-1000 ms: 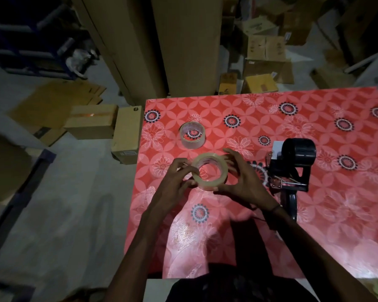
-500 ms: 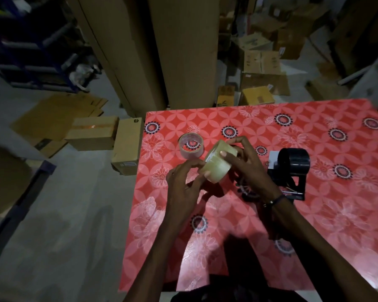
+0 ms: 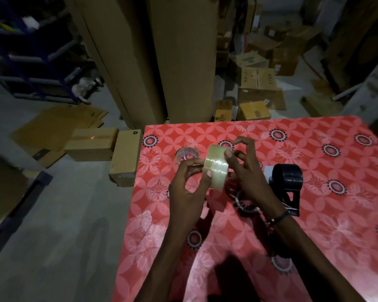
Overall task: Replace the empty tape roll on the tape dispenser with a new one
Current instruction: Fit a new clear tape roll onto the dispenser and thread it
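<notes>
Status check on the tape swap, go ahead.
Left hand grips new roll, lifted over the table. Right hand picks at its upper edge. Dispenser on table, unloaded. Second roll behind, nothing blocking.

On the table (image 3: pixel 327 247), both hands (image 3: pixel 190 188) (image 3: pixel 247 177) hold the new roll (image 3: pixel 216 168) near the left edge, above the surface. Behind them the empty roll (image 3: pixel 187 154) blocks the back-left area; the dispenser (image 3: pixel 287 182) stands just right. The right half and the front stretch lie open.
</notes>
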The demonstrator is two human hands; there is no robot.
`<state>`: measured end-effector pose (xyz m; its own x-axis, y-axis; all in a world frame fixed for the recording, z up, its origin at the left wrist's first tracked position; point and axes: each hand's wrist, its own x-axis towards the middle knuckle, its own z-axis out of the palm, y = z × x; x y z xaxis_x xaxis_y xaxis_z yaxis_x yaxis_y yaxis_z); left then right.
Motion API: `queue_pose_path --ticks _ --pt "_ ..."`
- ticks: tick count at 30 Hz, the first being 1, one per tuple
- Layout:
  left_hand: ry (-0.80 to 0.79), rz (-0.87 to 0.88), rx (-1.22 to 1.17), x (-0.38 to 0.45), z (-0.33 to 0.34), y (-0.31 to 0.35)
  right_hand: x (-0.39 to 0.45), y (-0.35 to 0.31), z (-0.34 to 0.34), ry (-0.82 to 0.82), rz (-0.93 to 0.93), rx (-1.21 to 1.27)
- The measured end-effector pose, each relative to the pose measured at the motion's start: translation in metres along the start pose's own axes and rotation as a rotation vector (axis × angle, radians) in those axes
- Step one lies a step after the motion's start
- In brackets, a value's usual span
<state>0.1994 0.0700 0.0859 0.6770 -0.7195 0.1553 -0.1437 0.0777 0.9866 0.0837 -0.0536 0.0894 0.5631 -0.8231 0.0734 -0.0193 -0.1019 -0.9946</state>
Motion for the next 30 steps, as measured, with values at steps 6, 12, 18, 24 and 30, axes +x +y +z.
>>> queue_pose_path --ticks 6,12,18,24,30 --pt "0.068 0.017 -0.078 -0.001 0.017 0.016 -0.001 -0.010 -0.018 -0.077 -0.027 0.002" --pt "-0.004 0.043 -0.088 -0.003 0.033 0.030 -0.001 -0.018 -0.038 -0.071 -0.011 0.056" --pt "0.057 0.084 -0.101 -0.009 0.058 0.043 0.001 -0.028 -0.067 -0.146 -0.021 0.040" --pt "0.055 0.112 -0.058 -0.010 0.085 0.049 0.005 -0.033 -0.092 -0.138 -0.018 0.052" --pt "0.121 0.110 -0.033 -0.015 0.109 0.055 0.002 -0.036 -0.112 -0.104 0.044 0.119"
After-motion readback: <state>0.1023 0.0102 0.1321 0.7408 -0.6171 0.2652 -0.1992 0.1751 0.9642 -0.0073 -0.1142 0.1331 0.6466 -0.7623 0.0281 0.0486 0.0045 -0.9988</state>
